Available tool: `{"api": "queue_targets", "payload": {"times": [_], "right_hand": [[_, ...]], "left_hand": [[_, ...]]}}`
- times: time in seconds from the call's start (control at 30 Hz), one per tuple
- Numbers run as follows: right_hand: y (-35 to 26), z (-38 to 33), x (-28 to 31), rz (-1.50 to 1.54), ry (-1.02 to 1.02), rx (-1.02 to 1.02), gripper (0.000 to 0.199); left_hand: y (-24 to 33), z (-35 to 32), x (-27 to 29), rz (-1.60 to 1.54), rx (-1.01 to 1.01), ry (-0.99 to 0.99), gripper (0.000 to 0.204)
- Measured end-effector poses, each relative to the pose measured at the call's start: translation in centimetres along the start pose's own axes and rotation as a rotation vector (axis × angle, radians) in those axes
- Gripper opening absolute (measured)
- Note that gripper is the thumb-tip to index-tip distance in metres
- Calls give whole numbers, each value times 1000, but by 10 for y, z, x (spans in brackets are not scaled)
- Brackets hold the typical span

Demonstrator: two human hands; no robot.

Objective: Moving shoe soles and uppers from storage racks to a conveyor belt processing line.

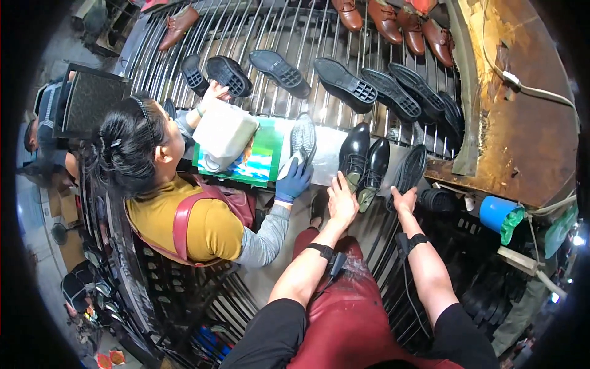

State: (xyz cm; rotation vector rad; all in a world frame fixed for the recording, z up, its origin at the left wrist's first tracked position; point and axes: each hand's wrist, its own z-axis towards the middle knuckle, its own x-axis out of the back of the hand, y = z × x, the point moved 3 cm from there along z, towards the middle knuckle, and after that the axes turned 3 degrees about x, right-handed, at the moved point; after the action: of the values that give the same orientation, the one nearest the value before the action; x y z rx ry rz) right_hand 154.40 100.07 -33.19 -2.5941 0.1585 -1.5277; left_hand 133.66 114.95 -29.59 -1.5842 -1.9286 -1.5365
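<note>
My left hand [342, 200] has its fingers around the heel end of a glossy black lace-up dress shoe [354, 146]. Close against that shoe's right side stands a matching black shoe [377, 161]. Farther right, my right hand [404, 200] grips the near end of a black shoe sole [410, 167], its thumb on the left edge. The shoes and sole lie at the near edge of a pale metal strip [329, 146]. To the left, a co-worker's blue-gloved hand [294, 182] holds a light grey sole [303, 138].
Beyond the strip, metal rollers [279, 34] carry several black soles [345, 81] and brown shoes [385, 23]. A co-worker [203, 215] sits at my left beside a white container [226, 134]. A worn wooden panel [531, 132] and a blue cup [499, 212] stand right.
</note>
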Motion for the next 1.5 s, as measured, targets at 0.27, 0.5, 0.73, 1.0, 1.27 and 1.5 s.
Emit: {"api": "queue_targets", "payload": {"times": [0.27, 0.5, 0.73, 1.0, 1.27, 1.5], "right_hand": [[3, 3, -1, -16, 18, 9, 113], [-15, -6, 16, -40, -33, -18, 117], [-17, -48, 36, -144, -121, 78, 115], [-41, -88, 35, -50, 87, 779, 70], [-135, -81, 37, 192, -64, 715, 26], [-153, -52, 16, 59, -178, 704, 35]], "left_hand": [[1, 0, 2, -15, -1, -12, 94], [-1, 7, 1, -14, -13, 2, 94], [-15, 12, 7, 76, 27, -101, 105], [-9, 16, 18, 69, -11, -229, 111], [-22, 44, 61, -89, -34, -366, 90], [-24, 43, 62, -255, 126, -390, 64]]}}
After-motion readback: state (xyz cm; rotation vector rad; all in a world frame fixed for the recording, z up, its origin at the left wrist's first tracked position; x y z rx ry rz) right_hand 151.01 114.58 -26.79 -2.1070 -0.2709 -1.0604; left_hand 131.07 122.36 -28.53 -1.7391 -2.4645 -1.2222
